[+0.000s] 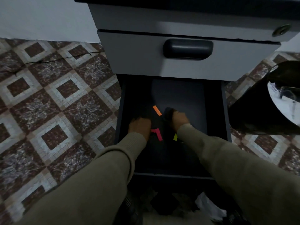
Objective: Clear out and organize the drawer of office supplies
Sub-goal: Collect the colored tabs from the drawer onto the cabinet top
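Head view: both hands down in the open drawer (pixel 226 111). The right hand (pixel 178 119) grips a dark object (pixel 168 112) beside the orange strip (pixel 157 110). The left hand (pixel 140 126), left of that strip — grip impossible to tell.

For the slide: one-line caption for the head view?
Both hands, left hand and right hand, reach into the open drawer among orange, pink and yellow paper strips.

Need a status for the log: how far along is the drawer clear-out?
Mostly cleared: the open drawer shows a largely bare dark floor. In hand: the right hand has its grip on a dark object, too dim to identify; the left hand reaches in beside it, its fingers lost in shadow. Left: an orange slip, a pink slip and a yellow slip on the drawer floor. No organizing visible yet.
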